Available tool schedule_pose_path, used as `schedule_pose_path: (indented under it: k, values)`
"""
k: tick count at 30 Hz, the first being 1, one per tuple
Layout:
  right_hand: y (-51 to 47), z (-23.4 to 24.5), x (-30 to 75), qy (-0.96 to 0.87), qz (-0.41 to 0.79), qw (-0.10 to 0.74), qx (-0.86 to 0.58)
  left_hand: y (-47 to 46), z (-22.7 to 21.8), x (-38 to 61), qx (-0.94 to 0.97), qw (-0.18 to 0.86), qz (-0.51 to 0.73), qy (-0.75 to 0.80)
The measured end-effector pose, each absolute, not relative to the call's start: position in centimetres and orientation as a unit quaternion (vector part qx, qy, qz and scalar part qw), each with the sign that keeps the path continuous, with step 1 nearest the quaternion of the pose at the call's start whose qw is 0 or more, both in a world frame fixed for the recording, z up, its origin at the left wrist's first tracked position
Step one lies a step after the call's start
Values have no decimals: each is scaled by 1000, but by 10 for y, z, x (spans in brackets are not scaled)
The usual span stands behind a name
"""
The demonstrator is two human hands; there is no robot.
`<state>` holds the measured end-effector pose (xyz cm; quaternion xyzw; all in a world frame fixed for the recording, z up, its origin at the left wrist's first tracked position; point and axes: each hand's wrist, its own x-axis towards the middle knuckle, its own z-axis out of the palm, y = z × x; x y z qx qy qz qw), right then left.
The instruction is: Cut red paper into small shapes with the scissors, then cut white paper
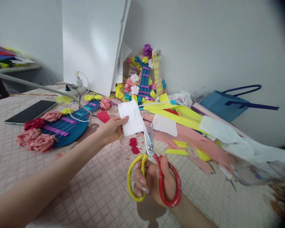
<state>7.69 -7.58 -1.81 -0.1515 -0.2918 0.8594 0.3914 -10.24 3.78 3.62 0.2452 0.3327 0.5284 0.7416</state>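
My left hand (112, 128) pinches a small piece of white paper (132, 117) and holds it up above the table. My right hand (154, 182) grips a pair of scissors (154, 167) with one yellow and one red handle. The blades point up and meet the lower edge of the white paper. Small red paper scraps (133, 145) lie on the table just under the paper.
Yellow, pink and white paper strips (180, 115) are piled at the right. A blue paper guitar with pink paper flowers (61, 126) lies at the left beside a dark tablet (30, 111). Upright paper guitars with flowers (142, 79), a white board (92, 44) and a blue bag (222, 104) stand by the wall.
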Motion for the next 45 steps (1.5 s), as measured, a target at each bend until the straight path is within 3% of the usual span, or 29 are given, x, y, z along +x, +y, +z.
schedule_pose_path:
  k: [45]
  values:
    - [-82, -23, 77, -287, 859, 402, -138, 39, 29, -99, 252, 758, 498, 338]
